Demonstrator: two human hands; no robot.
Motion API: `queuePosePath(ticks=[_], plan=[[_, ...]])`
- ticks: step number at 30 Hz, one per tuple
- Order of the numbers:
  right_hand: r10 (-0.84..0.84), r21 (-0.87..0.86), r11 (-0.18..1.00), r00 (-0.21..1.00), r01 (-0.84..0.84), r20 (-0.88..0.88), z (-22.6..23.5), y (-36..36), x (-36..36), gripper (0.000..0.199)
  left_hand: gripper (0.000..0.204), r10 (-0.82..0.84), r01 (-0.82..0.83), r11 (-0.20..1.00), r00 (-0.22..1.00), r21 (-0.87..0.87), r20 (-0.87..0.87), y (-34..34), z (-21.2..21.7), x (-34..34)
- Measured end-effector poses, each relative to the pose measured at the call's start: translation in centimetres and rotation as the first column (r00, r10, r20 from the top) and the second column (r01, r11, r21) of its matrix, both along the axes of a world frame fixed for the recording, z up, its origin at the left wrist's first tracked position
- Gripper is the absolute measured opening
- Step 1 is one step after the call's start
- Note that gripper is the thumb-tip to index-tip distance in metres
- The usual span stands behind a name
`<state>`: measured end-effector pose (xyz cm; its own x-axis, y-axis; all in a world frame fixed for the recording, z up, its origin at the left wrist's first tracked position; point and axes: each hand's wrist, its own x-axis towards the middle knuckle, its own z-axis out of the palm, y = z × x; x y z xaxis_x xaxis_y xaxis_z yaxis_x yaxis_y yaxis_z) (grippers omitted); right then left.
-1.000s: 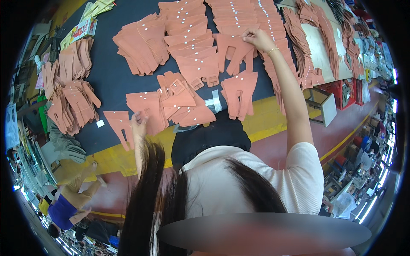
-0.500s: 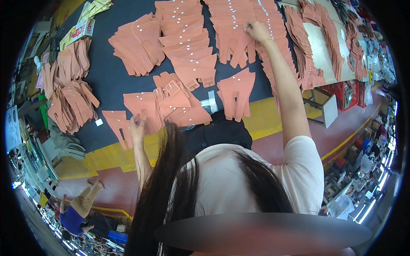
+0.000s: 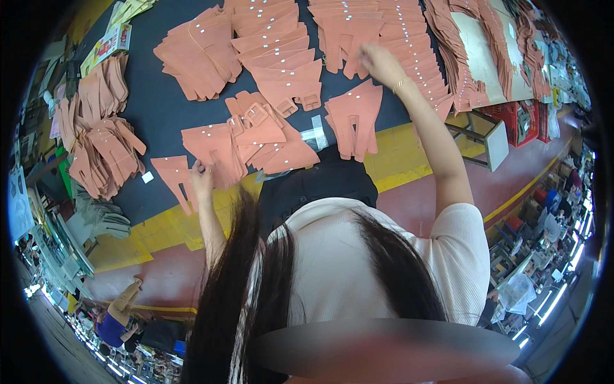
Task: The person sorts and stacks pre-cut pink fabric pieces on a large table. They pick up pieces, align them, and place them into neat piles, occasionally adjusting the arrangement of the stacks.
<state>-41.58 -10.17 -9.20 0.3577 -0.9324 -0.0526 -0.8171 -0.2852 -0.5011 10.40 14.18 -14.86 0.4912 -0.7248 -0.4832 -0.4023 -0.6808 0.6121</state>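
Flat coral-coloured cut pieces with slots and small white stickers cover the dark table. My right hand (image 3: 380, 66), fingers drawn together, is over the right edge of a fanned stack of slotted pieces (image 3: 337, 46); what it pinches, if anything, is hidden. My left hand (image 3: 202, 179) has curled fingers between a single slotted piece (image 3: 170, 171) and a low pile (image 3: 214, 146); I cannot make out anything in it. Pieces with buckle-shaped ends (image 3: 264, 134) lie on that pile's right. A small slotted stack (image 3: 355, 112) lies at the table's near edge, below my right hand.
More coral stacks lie at the far left (image 3: 198, 54), in the middle (image 3: 281, 70) and along the right (image 3: 409, 57). Bundles (image 3: 105, 144) sit at the left edge, near a white slip (image 3: 148, 177). A stool (image 3: 489, 144) and red crate (image 3: 526, 125) stand right.
My right hand has moved down the stack toward me, away from its stickers. My left hand stays beside the same pieces. The whole view has shifted slightly.
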Motion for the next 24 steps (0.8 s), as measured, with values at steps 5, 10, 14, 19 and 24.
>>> queuePosePath(ticks=[5, 10, 14, 19, 24], plan=[[0.102, 0.115, 0.990, 0.965, -0.075, -0.243, -0.1, 8.1, -0.8, 0.030, 0.062, -0.004, 0.003, 1.000, 0.999, 0.017, 0.036, -0.2, 0.0, 0.0], [0.063, -0.055, 0.995, 0.941, -0.086, -0.333, -1.1, 11.3, -0.3, 0.045, 0.051, 0.058, -0.066, 0.994, 0.994, -0.091, -0.088, 0.2, -0.5, 0.1], [0.024, -0.148, 0.986, 0.940, -0.079, -0.341, -1.2, 11.9, 0.2, 0.040, 0.046, 0.144, -0.156, 0.979, 0.985, -0.133, -0.097, 0.6, -1.4, 0.2], [0.035, -0.164, 0.978, 0.876, -0.129, -0.480, -1.0, 11.9, 0.9, 0.034, 0.039, 0.256, -0.277, 0.946, 0.957, -0.166, -0.137, 0.5, -0.9, -0.6], [0.050, -0.105, 0.986, 0.838, -0.127, -0.544, -0.9, 11.6, 1.3, 0.031, 0.034, 0.294, -0.324, 0.931, 0.938, -0.167, -0.182, 0.3, -1.2, -0.5]])
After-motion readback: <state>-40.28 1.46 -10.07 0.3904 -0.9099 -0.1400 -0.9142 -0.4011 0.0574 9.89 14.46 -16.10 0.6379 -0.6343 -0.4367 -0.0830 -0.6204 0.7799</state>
